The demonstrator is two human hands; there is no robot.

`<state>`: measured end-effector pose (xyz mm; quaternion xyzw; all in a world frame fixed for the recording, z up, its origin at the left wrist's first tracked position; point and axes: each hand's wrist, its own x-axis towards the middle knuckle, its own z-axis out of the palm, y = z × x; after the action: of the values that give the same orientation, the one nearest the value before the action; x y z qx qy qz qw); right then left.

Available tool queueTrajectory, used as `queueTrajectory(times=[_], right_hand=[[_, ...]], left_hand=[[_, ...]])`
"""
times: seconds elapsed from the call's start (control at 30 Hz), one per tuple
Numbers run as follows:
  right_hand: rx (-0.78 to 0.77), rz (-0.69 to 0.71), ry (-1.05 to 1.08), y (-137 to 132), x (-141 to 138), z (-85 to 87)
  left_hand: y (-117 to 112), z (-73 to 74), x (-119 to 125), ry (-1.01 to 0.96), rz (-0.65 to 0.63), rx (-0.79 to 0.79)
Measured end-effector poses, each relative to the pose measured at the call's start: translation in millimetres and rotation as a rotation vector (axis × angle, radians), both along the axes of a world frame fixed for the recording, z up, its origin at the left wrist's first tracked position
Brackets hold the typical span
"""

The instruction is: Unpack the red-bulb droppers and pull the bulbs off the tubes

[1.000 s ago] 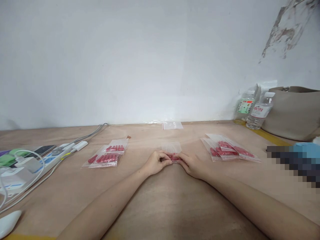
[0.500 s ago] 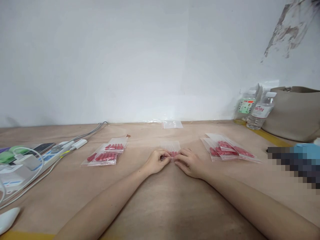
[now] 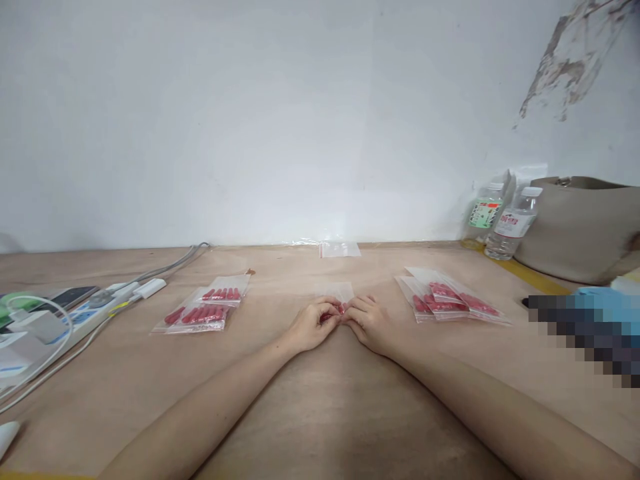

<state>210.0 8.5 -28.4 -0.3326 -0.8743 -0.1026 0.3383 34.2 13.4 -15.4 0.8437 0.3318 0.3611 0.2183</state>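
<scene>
Hands drawn closer together on the small bag [image 3: 336, 291]
Left hand [image 3: 313, 325] and right hand [image 3: 369, 321] fingers pinch its near edge; bare desk [image 3: 320, 413] at 6 o'clock.

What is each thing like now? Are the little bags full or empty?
Left hand, pinching the small bag's near edge.
Right hand, pinching the same edge.
Small bag, lying flat, red pieces inside.
Left pile of bags, filled with red pieces.
Right pile of bags, filled, overlapping.
Far bag, empty, lying flat.
Bottles, upright, caps on.
Power strip, plugs in it.
</scene>
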Motion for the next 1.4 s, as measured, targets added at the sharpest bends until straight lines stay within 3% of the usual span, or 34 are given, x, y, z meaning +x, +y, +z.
queueTrajectory(times=[0.27, 0.47, 0.57, 0.67, 0.73, 0.87, 1.03, 1.4], right_hand=[[-0.066, -0.067, -0.024, -4.1, -10.2, -1.3], [-0.323, 0.111, 0.105, -11.0, -1.8, 5.1], [-0.52, 0.245, 0.154, -12.2, 13.1, 11.6], [-0.632, 0.275, 0.175, -9.3, 24.8, 13.3], [-0.626, 0.217, 0.227, -5.9, 27.3, 10.9], [-0.467, -0.016, 0.31, -1.3, 23.3, 4.2], [-0.404, -0.156, 0.219, -1.8, 18.0, 3.4], [-0.782, 0.192, 0.27, 6.8, 22.8, 14.0]], left_hand=[[-1.5, -5.1, 0.6, -0.024, 0.13, 0.065], [2.1, -6.9, -3.0, -0.051, 0.284, 0.072], [2.1, -3.6, -8.6, -0.082, 0.228, 0.084], [1.0, 2.5, -19.0, 0.011, 0.063, 0.055], [-0.2, 6.7, -26.1, 0.127, -0.034, 0.043], [-3.2, 11.0, -32.6, 0.253, -0.136, 0.066], [-3.9, 7.9, -33.4, 0.23, -0.064, 0.076], [1.0, 3.1, -34.5, 0.207, 0.058, 0.006]])
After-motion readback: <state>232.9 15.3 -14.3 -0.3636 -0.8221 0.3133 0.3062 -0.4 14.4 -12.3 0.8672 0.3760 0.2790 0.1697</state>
